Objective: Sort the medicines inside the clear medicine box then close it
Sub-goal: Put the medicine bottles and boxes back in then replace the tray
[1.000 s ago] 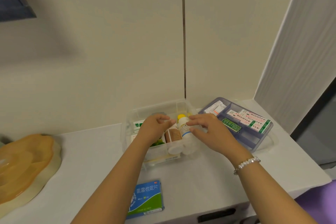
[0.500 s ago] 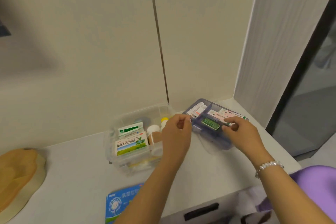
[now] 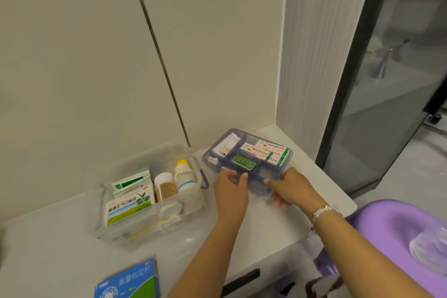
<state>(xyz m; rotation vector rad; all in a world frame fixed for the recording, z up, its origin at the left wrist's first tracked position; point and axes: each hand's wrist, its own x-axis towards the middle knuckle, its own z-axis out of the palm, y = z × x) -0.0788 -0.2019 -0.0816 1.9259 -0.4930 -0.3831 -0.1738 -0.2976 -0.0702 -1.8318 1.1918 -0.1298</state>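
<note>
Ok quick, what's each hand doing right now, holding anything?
Left hand: grips the near edge of the blue divider tray.
Right hand: grips the same tray's near edge.

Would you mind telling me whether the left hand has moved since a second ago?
Yes. The left hand has left the clear medicine box, where it was among the bottles, and gone rightward to grip the near edge of the blue divided tray.

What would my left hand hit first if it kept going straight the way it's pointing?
Likely the small green box in the blue divided tray, just beyond the left hand gripping the tray's near edge; depth is uncertain.
</note>
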